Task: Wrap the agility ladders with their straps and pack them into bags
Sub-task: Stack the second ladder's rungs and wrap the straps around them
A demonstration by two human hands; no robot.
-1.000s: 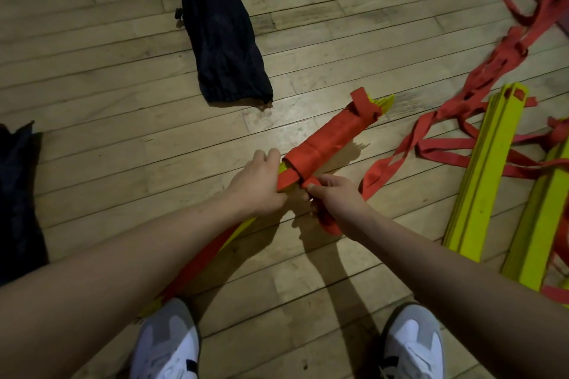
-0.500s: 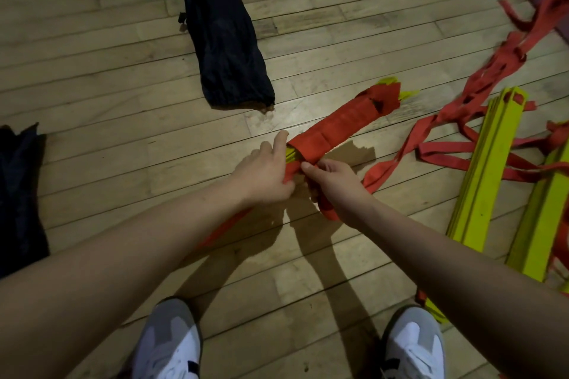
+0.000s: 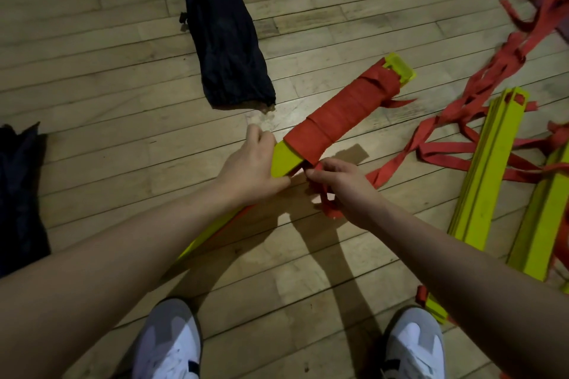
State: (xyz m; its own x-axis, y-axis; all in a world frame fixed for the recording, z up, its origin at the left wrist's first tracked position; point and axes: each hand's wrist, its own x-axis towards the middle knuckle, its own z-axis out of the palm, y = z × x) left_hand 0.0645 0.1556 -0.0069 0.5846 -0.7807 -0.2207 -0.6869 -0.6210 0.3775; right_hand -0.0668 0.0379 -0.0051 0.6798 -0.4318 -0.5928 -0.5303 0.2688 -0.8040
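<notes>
Wooden gym floor [image 3: 92, 77] all around, pale planks running side to side, with gear scattered on it. Dead centre was the ladder bundle [image 3: 281, 157] — a stack of yellow rungs angled from near the left shoe up toward the upper right, its far half already wound tight in red strap [image 3: 338, 114], with a yellow tip poking out past the wrapping.

Left hand [image 3: 249, 168] was curled round the bare yellow part just below where the wrapping ended, fingers over the top edge, thumb underneath. Right hand [image 3: 341, 184] sat just beside it on the right, pinching the loose red strap end right at the lower edge of the wrap; some strap bunched under the palm and a tail ran off to the right across the floor.

Over on the right lay two more unwrapped ladder stacks [image 3: 489, 169] in a tangle of loose red straps [image 3: 480, 86]. A dark bag [image 3: 224, 34] lay flat above the hands, well apart from the bundle, and another dark bag [image 3: 18, 194] sat at the left edge. White-and-grey shoes [image 3: 172, 344] showed at the bottom.
</notes>
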